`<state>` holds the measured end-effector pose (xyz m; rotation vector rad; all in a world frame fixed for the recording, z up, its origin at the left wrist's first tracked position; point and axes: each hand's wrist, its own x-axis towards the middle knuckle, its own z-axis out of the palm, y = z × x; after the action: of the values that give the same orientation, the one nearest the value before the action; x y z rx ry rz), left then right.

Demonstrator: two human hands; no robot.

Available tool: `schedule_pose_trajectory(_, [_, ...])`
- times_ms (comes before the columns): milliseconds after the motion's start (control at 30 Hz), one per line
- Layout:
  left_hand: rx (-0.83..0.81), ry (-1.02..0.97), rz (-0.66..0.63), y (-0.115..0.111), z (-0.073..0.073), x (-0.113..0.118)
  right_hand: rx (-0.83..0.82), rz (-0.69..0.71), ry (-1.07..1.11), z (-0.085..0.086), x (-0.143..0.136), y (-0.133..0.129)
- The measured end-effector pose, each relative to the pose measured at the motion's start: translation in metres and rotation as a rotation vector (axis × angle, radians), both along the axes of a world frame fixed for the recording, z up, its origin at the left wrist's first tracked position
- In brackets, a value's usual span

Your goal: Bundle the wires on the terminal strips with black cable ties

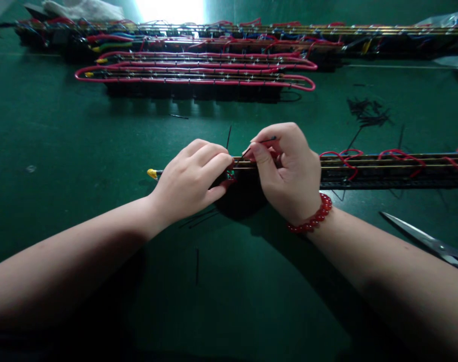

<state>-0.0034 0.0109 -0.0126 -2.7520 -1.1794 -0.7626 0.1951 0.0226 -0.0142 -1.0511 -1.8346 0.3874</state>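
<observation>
A long dark strip assembly (364, 163) with brass rods and looped red wires runs across the middle right, its yellow-tipped end (152, 174) showing at the left. My left hand (200, 173) is closed round the assembly near that end, over red wires and a small green part. Just to its right, my right hand (285, 166) pinches a thin black tie (267, 140) between thumb and forefinger, angled down to the rods. Another thin black tie (229, 137) sticks up beside my left fingertips. The underside of the assembly is hidden by my hands.
More wired assemblies (198, 75) with thick pink-red cable lie along the back of the green table (81, 125). A pile of black ties (369, 111) sits at the right. Scissors (432, 244) lie near my right forearm. Loose ties (197, 265) are scattered in front.
</observation>
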Motion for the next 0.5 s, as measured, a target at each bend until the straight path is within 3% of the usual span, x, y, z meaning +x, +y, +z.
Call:
schedule_pose_trajectory(133, [0.022, 0.007, 0.003, 0.0001, -0.0003, 0.0002, -0.006, -0.004, 0.04, 0.0008, -0.0005, 0.0011])
schedule_pose_trajectory(367, [0.028, 0.004, 0.012, 0.0, -0.0008, 0.0007, 0.07, 0.019, -0.262, 0.0003, 0.0, 0.0051])
schedule_pose_trajectory(500, [0.022, 0.008, 0.009, -0.0003, -0.0011, 0.0007, 0.081, 0.002, -0.279, -0.0001, 0.0008, 0.0077])
